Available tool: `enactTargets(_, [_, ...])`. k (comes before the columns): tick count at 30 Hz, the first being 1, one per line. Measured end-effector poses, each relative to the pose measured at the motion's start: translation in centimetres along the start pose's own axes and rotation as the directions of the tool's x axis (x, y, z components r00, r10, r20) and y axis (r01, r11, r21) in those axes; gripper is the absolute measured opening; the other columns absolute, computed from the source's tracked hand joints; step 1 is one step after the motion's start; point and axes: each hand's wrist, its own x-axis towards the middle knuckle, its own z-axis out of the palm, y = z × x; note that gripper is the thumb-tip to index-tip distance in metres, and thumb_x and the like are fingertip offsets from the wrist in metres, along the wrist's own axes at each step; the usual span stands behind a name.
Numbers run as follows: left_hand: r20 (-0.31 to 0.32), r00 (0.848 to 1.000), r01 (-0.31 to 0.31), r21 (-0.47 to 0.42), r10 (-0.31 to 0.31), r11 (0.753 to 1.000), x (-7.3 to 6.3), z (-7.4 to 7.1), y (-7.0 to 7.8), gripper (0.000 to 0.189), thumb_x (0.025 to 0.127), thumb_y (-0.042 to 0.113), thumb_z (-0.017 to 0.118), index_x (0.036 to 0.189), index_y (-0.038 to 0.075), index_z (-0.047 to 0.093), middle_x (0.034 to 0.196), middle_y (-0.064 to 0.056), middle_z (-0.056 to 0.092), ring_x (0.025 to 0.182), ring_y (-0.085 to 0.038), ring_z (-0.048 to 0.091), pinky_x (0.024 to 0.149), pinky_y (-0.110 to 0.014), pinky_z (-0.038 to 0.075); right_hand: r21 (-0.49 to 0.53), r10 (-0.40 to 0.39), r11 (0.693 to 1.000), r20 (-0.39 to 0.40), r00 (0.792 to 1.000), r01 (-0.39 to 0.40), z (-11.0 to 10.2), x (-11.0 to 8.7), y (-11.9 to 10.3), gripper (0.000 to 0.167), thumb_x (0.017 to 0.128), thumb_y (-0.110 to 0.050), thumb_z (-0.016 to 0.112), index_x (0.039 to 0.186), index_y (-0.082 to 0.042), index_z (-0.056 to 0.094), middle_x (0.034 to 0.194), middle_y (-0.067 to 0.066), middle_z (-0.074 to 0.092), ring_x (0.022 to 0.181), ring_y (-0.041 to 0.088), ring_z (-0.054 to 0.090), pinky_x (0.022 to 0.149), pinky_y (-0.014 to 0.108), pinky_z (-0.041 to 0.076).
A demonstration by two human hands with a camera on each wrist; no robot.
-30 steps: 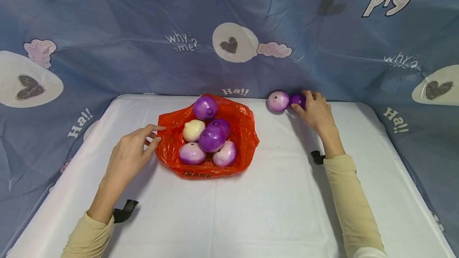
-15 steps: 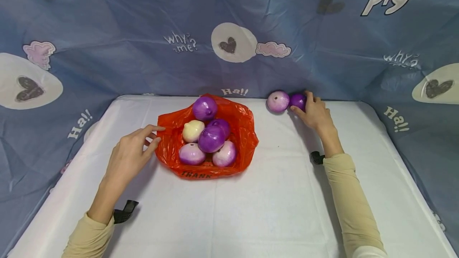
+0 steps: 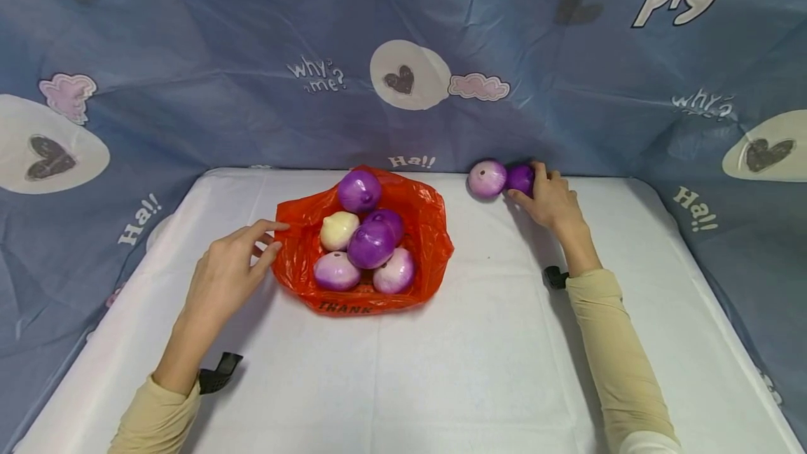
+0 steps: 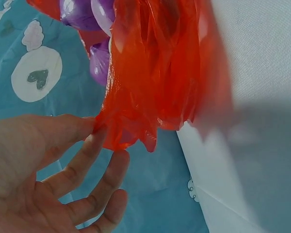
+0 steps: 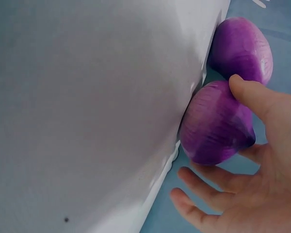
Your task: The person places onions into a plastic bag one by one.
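Note:
My left hand (image 3: 228, 268) is at the left rim of a red plastic bag (image 3: 431, 244), and in the left wrist view its thumb and forefinger (image 4: 85, 150) pinch the bag's edge. Several onions lie in the bag's mouth: purple ones such as the top onion (image 3: 359, 191), purple-and-white ones and a pale yellow-white onion (image 3: 339, 231). At the back of the table, my right hand (image 3: 555, 202) holds a dark purple onion (image 5: 216, 124) between thumb and fingers. Right beside that onion sits a purple-and-white onion (image 3: 487, 179).
A white cloth (image 3: 466, 356) covers the table. Behind it and along both sides hangs a blue printed curtain (image 3: 265, 33). Black straps (image 3: 219, 373) show at both wrists.

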Motion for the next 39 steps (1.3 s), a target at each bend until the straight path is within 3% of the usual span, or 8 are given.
enactTargets(25, [0.012, 1.000, 0.006, -0.005, -0.006, 1.000, 0.1, 0.0, 0.0, 0.031, 0.100, 0.012, 0.074, 0.130, 0.018, 0.073, 0.103, -0.015, 0.080, 0.086, -0.032, 0.075, 0.059, -0.044, 0.059, -0.009, -0.044, 0.999, -0.108, 0.993, 0.043, -1.7, -1.6, -1.1, 0.083, 0.106, -0.052, 0.061, 0.162, 0.000, 0.029, 0.145, 0.044, 0.043, 0.134, 0.061, 0.047, 0.108, 0.077, 0.039])
enactTargets(32, [0.014, 1.000, 0.012, -0.005, -0.012, 1.000, 0.1, 0.0, 0.0, 0.031, 0.100, 0.012, 0.074, 0.130, 0.017, 0.073, 0.103, -0.015, 0.080, 0.086, -0.033, 0.075, 0.058, -0.043, 0.058, -0.005, -0.091, 0.996, -0.147, 0.985, 0.091, -2.8, -2.6, -2.5, 0.084, 0.106, -0.055, 0.061, 0.162, 0.000, 0.030, 0.147, 0.044, 0.044, 0.134, 0.063, 0.048, 0.110, 0.078, 0.037])
enactTargets(39, [0.012, 1.000, 0.011, -0.006, -0.011, 1.000, 0.2, 0.0, 0.1, 0.030, 0.100, 0.012, 0.074, 0.130, 0.016, 0.073, 0.103, -0.015, 0.080, 0.086, -0.033, 0.076, 0.059, -0.043, 0.059, -0.003, -0.125, 0.992, -0.139, 0.982, 0.126, -4.2, -4.1, -5.0, 0.083, 0.106, -0.058, 0.059, 0.163, -0.004, 0.032, 0.148, 0.042, 0.045, 0.136, 0.061, 0.047, 0.110, 0.076, 0.036])
